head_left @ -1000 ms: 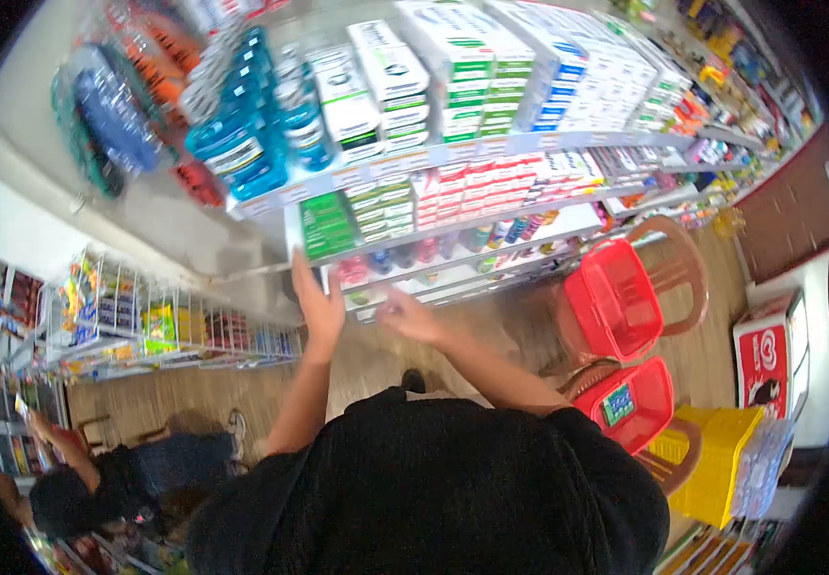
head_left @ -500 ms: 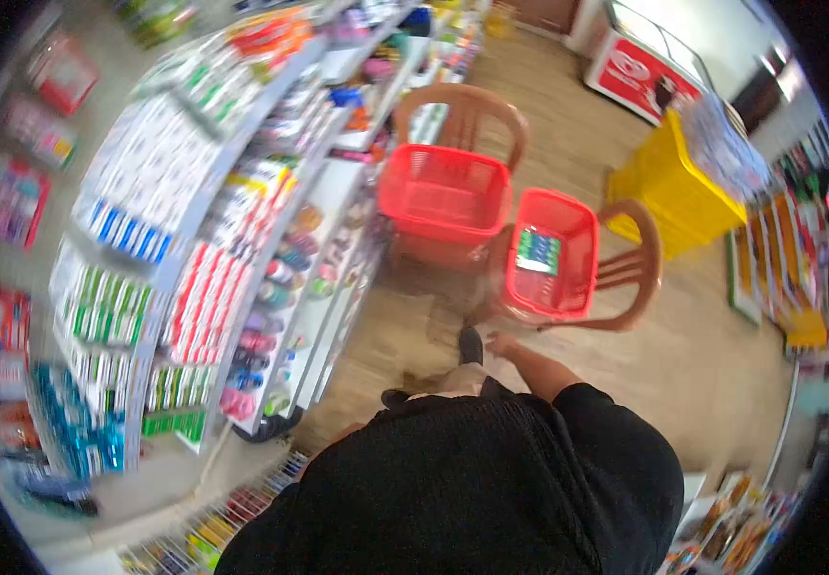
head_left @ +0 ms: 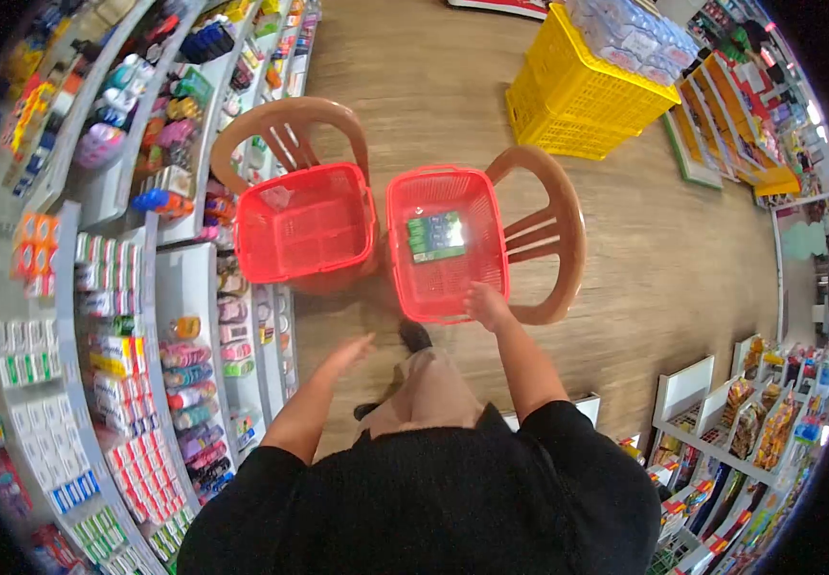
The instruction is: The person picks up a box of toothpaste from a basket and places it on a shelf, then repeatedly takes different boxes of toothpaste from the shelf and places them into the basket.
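Note:
My right hand (head_left: 486, 307) reaches over the near right corner of a red plastic basket (head_left: 445, 311), its fingers loosely apart with nothing between them. Inside that basket lies a green-and-white pack of small boxes (head_left: 436, 237), flat on the bottom. My left hand (head_left: 347, 355) hangs in the air below the gap between the two baskets, fingers stretched out and holding nothing. A second red basket (head_left: 305, 270), with no goods showing in it, is nearest to that hand. Each basket rests on a brown plastic chair (head_left: 567, 225).
Shelves of boxed and bottled goods (head_left: 184, 369) run along the left. Ahead to the right stand yellow crates (head_left: 577, 105) topped by wrapped bottles (head_left: 635, 43). An orange-sided rack (head_left: 735, 120) is farther right, and a snack shelf (head_left: 711, 388) stands at the near right.
My view has turned and moved closer to the baskets, which now sit further left. My left hand has come into sight, and my right hand has risen to the right basket's rim.

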`<state>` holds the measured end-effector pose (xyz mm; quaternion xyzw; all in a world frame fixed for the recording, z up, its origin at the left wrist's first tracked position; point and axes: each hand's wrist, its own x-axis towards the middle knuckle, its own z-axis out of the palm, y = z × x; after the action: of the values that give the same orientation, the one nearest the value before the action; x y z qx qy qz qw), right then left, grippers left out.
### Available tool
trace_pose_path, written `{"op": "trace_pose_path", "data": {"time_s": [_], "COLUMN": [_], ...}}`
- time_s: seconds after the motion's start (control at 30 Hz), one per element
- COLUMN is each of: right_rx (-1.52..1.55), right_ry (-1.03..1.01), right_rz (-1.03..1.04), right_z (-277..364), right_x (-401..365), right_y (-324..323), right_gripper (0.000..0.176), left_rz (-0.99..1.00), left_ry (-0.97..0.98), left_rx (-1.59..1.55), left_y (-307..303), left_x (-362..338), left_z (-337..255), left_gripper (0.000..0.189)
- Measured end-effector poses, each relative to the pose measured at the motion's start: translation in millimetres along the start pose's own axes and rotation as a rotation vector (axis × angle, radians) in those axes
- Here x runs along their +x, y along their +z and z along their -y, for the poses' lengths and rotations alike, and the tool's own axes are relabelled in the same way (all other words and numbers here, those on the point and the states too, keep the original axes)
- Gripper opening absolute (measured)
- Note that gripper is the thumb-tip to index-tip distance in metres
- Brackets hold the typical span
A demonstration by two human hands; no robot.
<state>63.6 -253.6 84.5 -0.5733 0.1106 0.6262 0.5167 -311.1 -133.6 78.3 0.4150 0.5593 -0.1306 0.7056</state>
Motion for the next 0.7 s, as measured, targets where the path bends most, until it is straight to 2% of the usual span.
{"op": "trace_pose_path", "data": {"time_s": [0.07, 0.1, 0.17, 0.2, 0.23, 0.27, 0.33, 0.37, 0.4, 0.43, 0.47, 0.5, 0.53, 0.57, 0.6, 0.63, 0.67, 0.7], "right_rx": [-0.040, -0.102, -0.128, -0.153, -0.244, -0.246, -0.308, -0.262, -0.268, -0.447, -0.624, -0.665, -0.670, -0.639, -0.605, -0.784, -0.787, -0.718], "right_ry": [-0.072, -0.069, -0.061, -0.062, -0.105, -0.093, -0.459, -0.474, -0.460, -0.434, -0.406, -0.484, -0.477, -0.391, -0.308, -0.358, -0.358, -0.364], "right_rz": [0.041, 0.008, -0.052, -0.110, -0.129, -0.134, -0.207, -0.212, -0.219, -0.274, -0.327, -0.361, -0.363, -0.388, -0.411, -0.429, -0.426, -0.456], "right_z": [3, 9, 9, 9, 6, -13, -64, -43, -42, -41, -42, -32, -37, -46, -54, -41, -46, -51], "right_x": [33, 43, 79, 97, 119, 163, 257, 231, 240, 251, 258, 242, 247, 254, 258, 234, 230, 227], "right_y": [-3, 1, 5, 3, -3, -18, -54, -30, -26, -26, -24, -9, -9, -12, -13, 2, 7, 10], "right_gripper": [0.035, 0.042, 0.046, 0.049, 0.067, 0.067, 0.070, 0.070, 0.070, 0.065, 0.061, 0.061, 0.061, 0.064, 0.068, 0.067, 0.067, 0.066], "left_rz": [0.228, 0.268, 0.306, 0.182, 0.058, 0.060, -0.115, -0.111, -0.202, -0.294, -0.290, -0.225, -0.160, -0.072, -0.074, 0.014, 0.103, -0.086], "left_ry": [0.051, 0.066, 0.075, 0.090, 0.103, 0.091, -0.150, -0.164, -0.088, -0.011, -0.024, 0.016, 0.058, 0.014, 0.008, -0.066, -0.139, -0.100], "left_rx": [-0.176, -0.260, -0.347, -0.358, -0.369, -0.373, -0.491, -0.495, -0.473, -0.451, -0.455, -0.499, -0.542, -0.674, -0.675, -0.746, -0.817, -0.797], "left_y": [56, 80, 116, 132, 139, 139, 138, 136, 133, 132, 133, 133, 133, 132, 136, 144, 154, 167], "left_x": [-7, 6, 53, 85, 115, 142, 192, 213, 230, 244, 248, 244, 241, 250, 255, 245, 244, 242], "left_z": [-98, -126, -156, -161, -162, -166, -175, -175, -172, -168, -168, -171, -172, -161, -150, -157, -154, -151], "left_gripper": [0.051, 0.047, 0.044, 0.042, 0.040, 0.040, 0.041, 0.041, 0.036, 0.032, 0.032, 0.029, 0.025, 0.009, 0.009, 0.017, 0.025, 0.020]}}
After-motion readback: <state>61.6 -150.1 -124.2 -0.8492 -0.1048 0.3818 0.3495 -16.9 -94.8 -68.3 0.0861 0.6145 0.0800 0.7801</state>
